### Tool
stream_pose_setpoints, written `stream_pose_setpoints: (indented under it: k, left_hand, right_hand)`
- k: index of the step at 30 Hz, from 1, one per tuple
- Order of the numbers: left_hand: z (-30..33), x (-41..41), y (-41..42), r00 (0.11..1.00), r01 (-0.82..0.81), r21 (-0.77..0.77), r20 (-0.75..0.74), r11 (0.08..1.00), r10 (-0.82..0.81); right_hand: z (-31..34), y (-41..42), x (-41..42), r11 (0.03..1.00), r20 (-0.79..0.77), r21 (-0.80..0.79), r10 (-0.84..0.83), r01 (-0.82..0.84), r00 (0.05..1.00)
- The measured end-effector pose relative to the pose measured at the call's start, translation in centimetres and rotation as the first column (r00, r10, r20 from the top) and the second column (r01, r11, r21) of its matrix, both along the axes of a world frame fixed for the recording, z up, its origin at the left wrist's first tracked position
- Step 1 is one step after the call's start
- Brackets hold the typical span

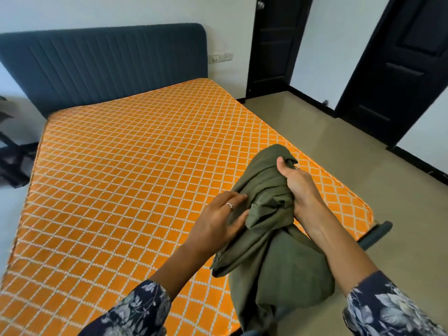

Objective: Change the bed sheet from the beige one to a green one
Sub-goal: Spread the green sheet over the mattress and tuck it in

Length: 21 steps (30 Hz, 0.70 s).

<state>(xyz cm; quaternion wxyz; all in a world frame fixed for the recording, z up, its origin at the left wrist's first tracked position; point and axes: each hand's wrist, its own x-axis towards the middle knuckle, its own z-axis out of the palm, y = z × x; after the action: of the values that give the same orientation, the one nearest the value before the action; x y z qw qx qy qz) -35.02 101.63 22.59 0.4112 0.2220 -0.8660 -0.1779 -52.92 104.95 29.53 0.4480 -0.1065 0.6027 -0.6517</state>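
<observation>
the green sheet (269, 229) is bunched in a loose bundle over the near right corner of the mattress (121, 170), part of it hanging down toward the floor (327, 132) at the near edge. the right hand (299, 187) has its grip clenched on the top folds, thumb pointing up along the cloth. the left hand (219, 218) lies against the left side of the bundle with fingers mostly straight, pressing or feeling for an edge rather than grasping it. the mattress is bare, orange with a white lattice, and no beige sheet shows anywhere in view, so the stripping part looks done and the spreading has not begun.

the likely trouble from here is the bundle itself. it is twisted on itself near the middle, and if it is shaken out by whichever fold is to hand, the sheet may open crooked or the wrong way round and have to be gathered again. the hanging part could also drag on the floor and pick up dirt, or catch on the bed frame (378, 232) that sticks out at the near right corner. finding a true corner or hem first seems the safer move. the headboard (104, 61) stands at the far end, well apart from the cloth.
</observation>
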Motion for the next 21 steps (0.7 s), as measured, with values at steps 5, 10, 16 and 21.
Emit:
stream_pose_setpoints:
  k: [5,10,16,21]
  left_hand:
    - [-0.3,-2.8,-1.6,0.977,-0.183,0.193,-0.078,0.964,0.200]
    - [2.8,-5.7,-5.8,0.882,-0.346,0.505,-0.111,0.790,0.457]
    - [7.1,-7.1,-10.3,0.636,-0.591,0.492,-0.204,0.639,0.745]
    - [9.3,-7.3,-11.1,0.658,-0.626,0.374,-0.217,0.684,0.721]
  right_hand:
    - [-1.6,-3.1,-3.4,0.985,0.042,0.039,0.168,-0.170,0.985]
    - [-3.4,-6.1,-7.4,0.872,-0.095,0.131,0.484,-0.471,0.870]
    - [-3.2,-9.1,-10.7,0.636,-0.684,0.682,0.729,-0.361,-0.008]
    - [-2.7,-9.2,-7.7,0.434,-0.741,0.452,0.669,-0.779,-0.057]
